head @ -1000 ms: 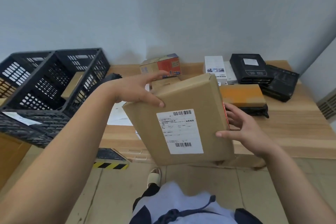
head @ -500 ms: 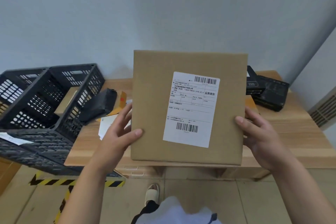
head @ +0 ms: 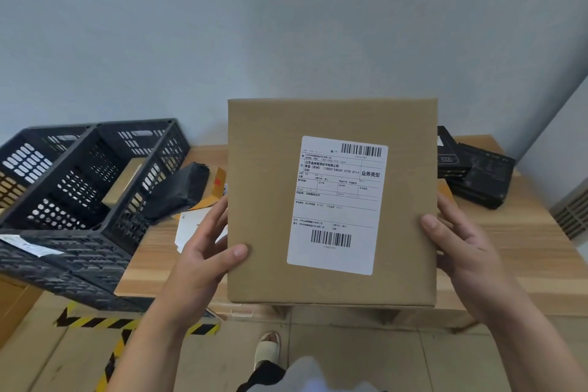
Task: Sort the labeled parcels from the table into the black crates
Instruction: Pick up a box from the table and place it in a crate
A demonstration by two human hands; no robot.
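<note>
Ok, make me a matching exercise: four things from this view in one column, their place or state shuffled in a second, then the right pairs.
Things:
1. cardboard box
2. black crates
3. black parcels
4. black pouch

Places or states:
A. stacked at the table's far right
B. held up between the left hand and right hand, label facing the camera
C. lying on the table beside the crates
D. at the left, one holding a brown parcel

Pairs: 1-B, 2-D, 3-A, 4-C

open crate (head: 105,175) tops; black pouch (head: 178,191) just beside them
</note>
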